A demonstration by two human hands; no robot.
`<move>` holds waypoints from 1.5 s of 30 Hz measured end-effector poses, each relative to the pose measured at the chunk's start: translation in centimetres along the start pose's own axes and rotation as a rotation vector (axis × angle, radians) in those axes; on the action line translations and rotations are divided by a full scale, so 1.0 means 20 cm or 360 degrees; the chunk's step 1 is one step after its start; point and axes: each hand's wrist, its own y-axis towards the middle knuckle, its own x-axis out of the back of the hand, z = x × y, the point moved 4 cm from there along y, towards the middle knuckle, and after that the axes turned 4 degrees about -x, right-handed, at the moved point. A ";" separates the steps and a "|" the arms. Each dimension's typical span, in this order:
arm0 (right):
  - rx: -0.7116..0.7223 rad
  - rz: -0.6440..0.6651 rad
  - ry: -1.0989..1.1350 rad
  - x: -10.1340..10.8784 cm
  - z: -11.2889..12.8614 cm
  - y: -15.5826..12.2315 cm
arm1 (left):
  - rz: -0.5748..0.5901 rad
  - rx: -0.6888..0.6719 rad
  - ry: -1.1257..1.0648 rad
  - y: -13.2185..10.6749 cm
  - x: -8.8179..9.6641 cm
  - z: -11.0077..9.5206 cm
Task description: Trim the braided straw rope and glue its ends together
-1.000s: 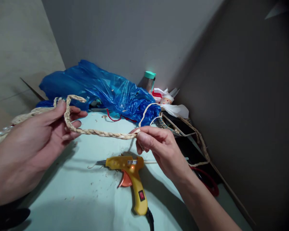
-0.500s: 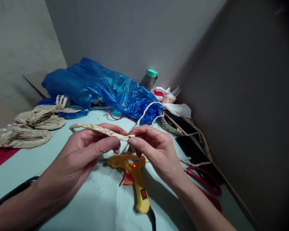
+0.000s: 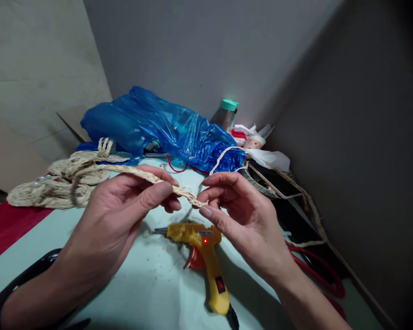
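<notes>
A pale braided straw cord [image 3: 179,189] runs between my two hands above the table. My left hand [image 3: 124,215] is closed round the cord, thumb and fingers pinching it near its end. My right hand [image 3: 241,215] pinches the cord's tip between thumb and forefinger, its other fingers curled. The cord trails left from my left hand to a heap of woven straw pieces [image 3: 55,183]. Below my hands a yellow glue gun [image 3: 203,252] lies on its side on the light green table [image 3: 141,284], its red lamp lit.
A crumpled blue plastic bag [image 3: 158,128] lies at the back. A green-capped bottle [image 3: 229,112], cups and white paper stand in the corner. Red-handled scissors [image 3: 316,275] and more straw cord [image 3: 306,201] lie at right by the dark wall. A red cloth [image 3: 7,224] is at left.
My left hand has slid along the cord toward my right hand until both pinch it close together near its end. The view has shifted left, and the straw heap now shows fully.
</notes>
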 end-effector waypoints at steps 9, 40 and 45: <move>0.0001 -0.0034 -0.0019 0.01 0.01 0.00 | -0.0030 0.0229 -0.0141 0.04 -0.05 -0.04; 0.0750 -0.0212 -0.0864 -0.05 0.10 -0.06 | 0.0292 0.0092 0.0285 -0.02 -0.01 0.03; 0.0840 -0.0179 -0.0940 -0.06 0.10 -0.07 | 0.0285 0.0088 0.0292 -0.02 -0.01 0.03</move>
